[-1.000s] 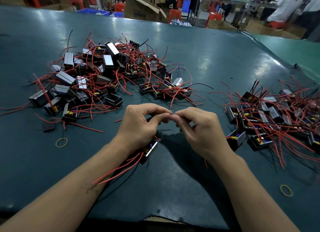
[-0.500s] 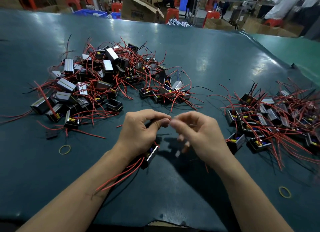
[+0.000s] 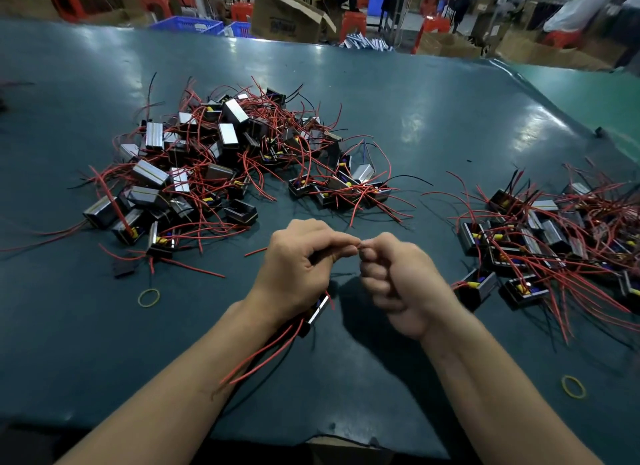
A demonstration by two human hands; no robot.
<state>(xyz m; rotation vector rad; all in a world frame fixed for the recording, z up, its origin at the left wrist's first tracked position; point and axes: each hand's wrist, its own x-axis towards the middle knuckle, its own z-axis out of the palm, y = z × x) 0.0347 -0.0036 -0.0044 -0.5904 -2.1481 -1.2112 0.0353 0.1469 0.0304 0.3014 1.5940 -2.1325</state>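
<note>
My left hand [image 3: 298,267] and right hand [image 3: 398,281] meet fingertip to fingertip, each thumb and forefinger clamped on the same wire end [image 3: 358,247], the right's other fingers curled into the palm. The module [image 3: 318,312] sits under my left palm, behind those fingers, red leads [image 3: 263,357] trailing along my forearm; I cannot tell whether the lower fingers grip it. A pile [image 3: 214,173] lies beyond the left fingers, a second pile [image 3: 554,236] right of the right ones.

- Large tangled pile of wired black boxes [image 3: 221,159], far left on the table [image 3: 450,118]
- Smaller pile [image 3: 554,236], right
- Yellow rubber band [image 3: 149,297], near left
- Second rubber band [image 3: 573,386], near right
- Cardboard box [image 3: 287,17], beyond the table
</note>
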